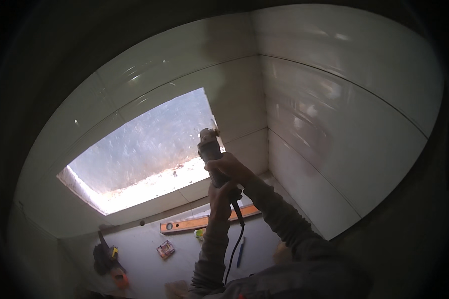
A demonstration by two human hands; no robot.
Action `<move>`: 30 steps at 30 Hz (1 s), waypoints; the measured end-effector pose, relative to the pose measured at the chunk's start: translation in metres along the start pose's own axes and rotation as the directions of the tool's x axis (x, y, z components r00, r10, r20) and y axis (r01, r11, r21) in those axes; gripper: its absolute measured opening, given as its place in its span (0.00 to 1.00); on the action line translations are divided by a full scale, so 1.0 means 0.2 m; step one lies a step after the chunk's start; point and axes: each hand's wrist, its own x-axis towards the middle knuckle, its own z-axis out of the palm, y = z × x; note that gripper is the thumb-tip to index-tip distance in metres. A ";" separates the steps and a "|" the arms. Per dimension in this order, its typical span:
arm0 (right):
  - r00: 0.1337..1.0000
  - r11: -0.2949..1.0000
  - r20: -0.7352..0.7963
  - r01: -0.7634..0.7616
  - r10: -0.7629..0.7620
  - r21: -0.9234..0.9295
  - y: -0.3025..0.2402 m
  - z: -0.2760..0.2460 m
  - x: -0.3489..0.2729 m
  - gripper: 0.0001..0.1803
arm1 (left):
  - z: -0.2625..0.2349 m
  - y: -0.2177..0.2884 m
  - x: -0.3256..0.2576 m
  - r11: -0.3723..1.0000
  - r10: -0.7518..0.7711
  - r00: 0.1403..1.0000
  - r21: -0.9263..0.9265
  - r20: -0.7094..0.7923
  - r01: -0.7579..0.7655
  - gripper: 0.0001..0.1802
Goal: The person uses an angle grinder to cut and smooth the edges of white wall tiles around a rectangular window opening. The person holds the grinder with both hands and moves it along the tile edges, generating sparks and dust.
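Note:
Both my hands are closed around a dark angle grinder [211, 149], whose head points up toward the right edge of a window opening [149, 139]. My right hand [232, 167] grips the body nearer the head. Lower down, my left hand [221, 198] wraps the rear end, where a black power cord [242, 219] hangs down. The grinder's head sits close to the tiled edge of the opening; whether the disc touches it, I cannot tell.
Large pale tiles cover the window wall and the right wall [324, 144]. Below lie an orange spirit level [187, 224], a small patterned box [165, 249], a blue pen-like stick [241, 252], a yellow-and-black tape measure [114, 252] and an orange-and-dark tool [119, 277].

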 end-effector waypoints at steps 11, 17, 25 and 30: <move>0.999 0.996 -0.042 0.008 -0.012 -0.089 -0.02 -0.02 0.01 0.18 | -0.01 -0.01 0.05 0.999 -0.020 1.000 0.029 0.008 0.020 0.19; 0.999 0.999 -0.050 0.016 -0.019 -0.048 -0.02 -0.01 0.03 0.18 | -0.03 0.00 0.06 1.000 -0.005 0.999 0.016 0.043 0.005 0.18; 0.999 0.997 -0.039 -0.015 0.012 -0.078 -0.03 -0.03 0.05 0.18 | -0.02 0.02 0.08 0.999 -0.026 0.999 0.034 0.043 0.025 0.16; 0.998 0.996 -0.048 -0.040 0.037 -0.077 -0.05 -0.02 0.04 0.18 | -0.03 0.01 0.09 1.000 -0.017 0.999 -0.003 0.049 0.017 0.16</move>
